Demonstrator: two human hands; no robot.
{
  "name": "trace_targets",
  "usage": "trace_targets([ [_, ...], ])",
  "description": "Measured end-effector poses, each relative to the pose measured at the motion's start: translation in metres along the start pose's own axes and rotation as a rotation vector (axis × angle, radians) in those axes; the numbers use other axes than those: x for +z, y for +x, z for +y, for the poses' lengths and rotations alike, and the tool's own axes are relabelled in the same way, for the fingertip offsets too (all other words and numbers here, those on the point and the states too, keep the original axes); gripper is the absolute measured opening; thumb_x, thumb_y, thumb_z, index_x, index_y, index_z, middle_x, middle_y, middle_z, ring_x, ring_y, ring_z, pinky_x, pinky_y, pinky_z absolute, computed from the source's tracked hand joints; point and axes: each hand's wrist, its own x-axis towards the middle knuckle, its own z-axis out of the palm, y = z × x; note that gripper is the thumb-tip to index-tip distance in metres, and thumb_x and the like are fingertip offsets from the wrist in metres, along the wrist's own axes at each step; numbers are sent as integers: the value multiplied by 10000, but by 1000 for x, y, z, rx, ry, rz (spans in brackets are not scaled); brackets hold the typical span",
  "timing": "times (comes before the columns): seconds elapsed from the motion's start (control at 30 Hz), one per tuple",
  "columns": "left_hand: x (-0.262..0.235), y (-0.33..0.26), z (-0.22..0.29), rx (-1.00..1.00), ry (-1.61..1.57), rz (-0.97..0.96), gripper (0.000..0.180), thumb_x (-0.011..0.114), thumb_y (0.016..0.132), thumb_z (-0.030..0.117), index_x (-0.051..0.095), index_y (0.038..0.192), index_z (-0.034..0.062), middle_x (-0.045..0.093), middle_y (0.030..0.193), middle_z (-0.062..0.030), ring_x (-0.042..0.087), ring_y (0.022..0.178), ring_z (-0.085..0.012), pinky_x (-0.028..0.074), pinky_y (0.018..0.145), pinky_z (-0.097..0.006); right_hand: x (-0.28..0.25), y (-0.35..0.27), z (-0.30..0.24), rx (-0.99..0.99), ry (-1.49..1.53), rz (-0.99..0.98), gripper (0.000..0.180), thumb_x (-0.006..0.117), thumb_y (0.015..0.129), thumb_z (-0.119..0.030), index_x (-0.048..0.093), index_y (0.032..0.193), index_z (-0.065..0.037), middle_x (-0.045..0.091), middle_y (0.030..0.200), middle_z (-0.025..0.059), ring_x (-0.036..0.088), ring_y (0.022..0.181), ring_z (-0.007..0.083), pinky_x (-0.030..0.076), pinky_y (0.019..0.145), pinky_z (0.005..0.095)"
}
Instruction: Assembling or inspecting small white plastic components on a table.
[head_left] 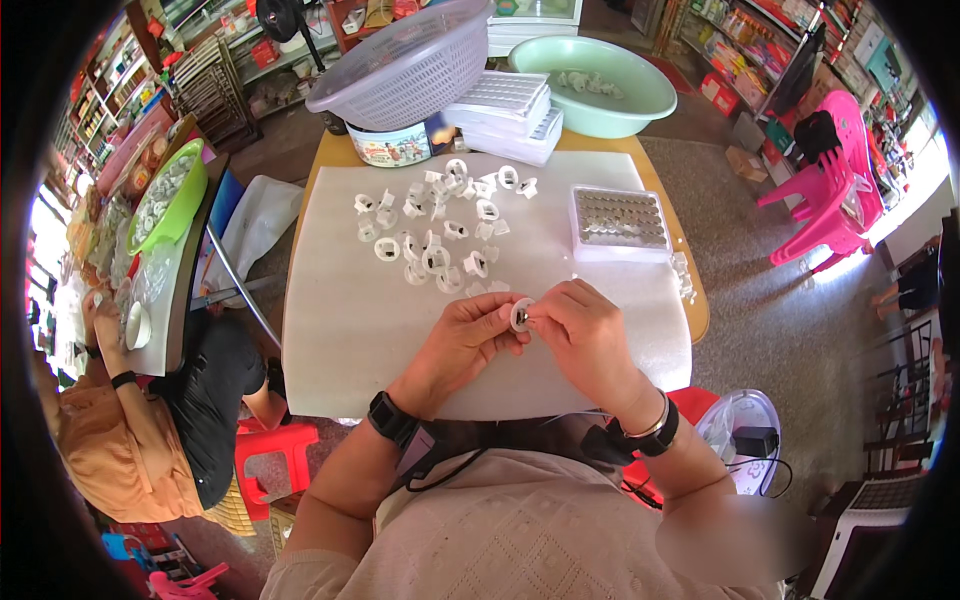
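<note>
Over the near part of the table, my left hand pinches a small round white plastic part with a dark middle. My right hand meets it from the other side, fingertips pressed together at the part's edge. Whatever the right fingers hold there is too small to make out. Beyond my hands lie several similar white plastic parts, loosely scattered, some with dark insides. To the right of them sits a white tray filled with rows of small metallic pieces.
At the table's back stand a grey-purple basket, a round tub, stacked white trays and a green basin with white pieces inside. White scraps lie along the right edge. Another person sits at a table on the left.
</note>
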Motion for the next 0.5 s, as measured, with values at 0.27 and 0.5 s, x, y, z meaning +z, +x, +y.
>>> trace_targets([
  [0.27,-1,-1,-2,11,63,-21,309,535,973,163,577,1202,-40,646,1018,-83,623,847,-152,515,715,-277,-2,-3,-4,223,191,3,162,673,758,17,648,913,-21,610,797,104,628,709,277,500,600,339],
  [0.5,-2,0,-2,-43,150,5,341,574,954,180,577,1201,-55,648,998,-79,621,806,-145,524,690,-280,-9,-2,1,289,254,-124,130,685,766,-1,647,890,-11,622,803,115,635,677,261,501,595,329],
])
